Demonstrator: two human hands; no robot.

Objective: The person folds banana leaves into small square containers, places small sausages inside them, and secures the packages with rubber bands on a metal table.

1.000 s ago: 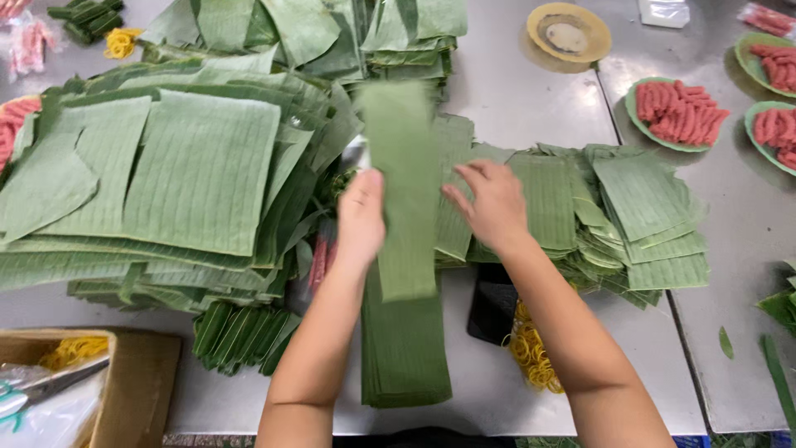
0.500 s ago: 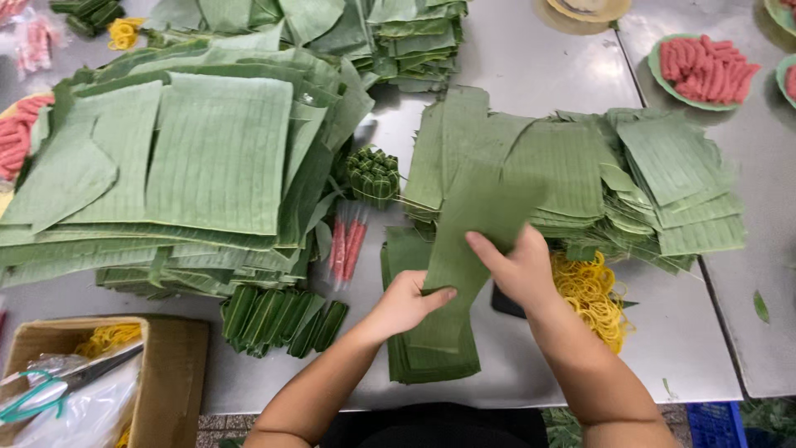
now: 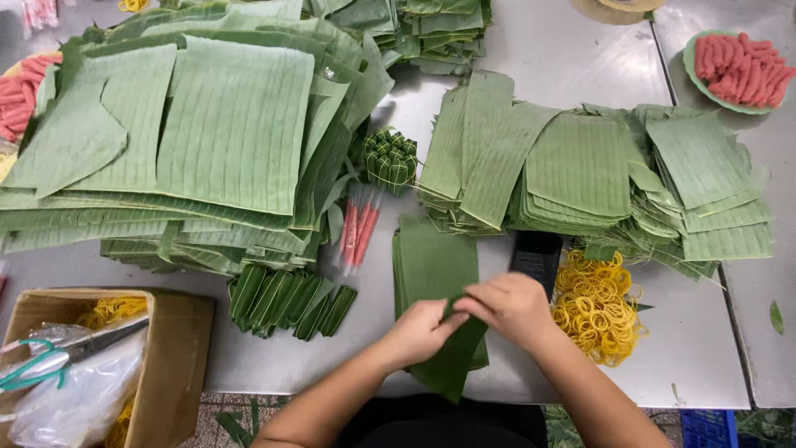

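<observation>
Both hands meet over a folded banana-leaf strip (image 3: 452,353) at the near edge of a steel table (image 3: 696,365). The left hand (image 3: 419,332) and the right hand (image 3: 510,307) each close thumb and fingers on the strip, which hangs partly over the table edge and overlaps a flat pile of narrow leaf strips (image 3: 431,261).

At lower left, a cardboard box (image 3: 178,348) holds yellow rubber bands (image 3: 112,311), clear plastic bags (image 3: 75,398) and green-handled scissors (image 3: 50,361); the box runs off the frame. At upper right, a green plate (image 3: 695,70) carries pink sausage pieces (image 3: 742,66). A second plate of the same pink pieces (image 3: 21,95) sits at the left edge, mostly covered by leaves.

A loose heap of yellow rubber bands (image 3: 597,307) lies just right of the right hand, beside a dark rectangular object (image 3: 537,253) that is half hidden and cannot be identified. Large cut banana leaves (image 3: 232,124) are stacked at left, smaller squares (image 3: 580,166) at right. Finished leaf-wrapped rolls (image 3: 290,294) lie in a row near the box, and a tied bundle of them (image 3: 390,158) stands between the stacks. Thin pink sticks in clear wrap (image 3: 358,232) poke out from under the big stack. A round yellowish object (image 3: 613,10) is cut off at the top edge.
</observation>
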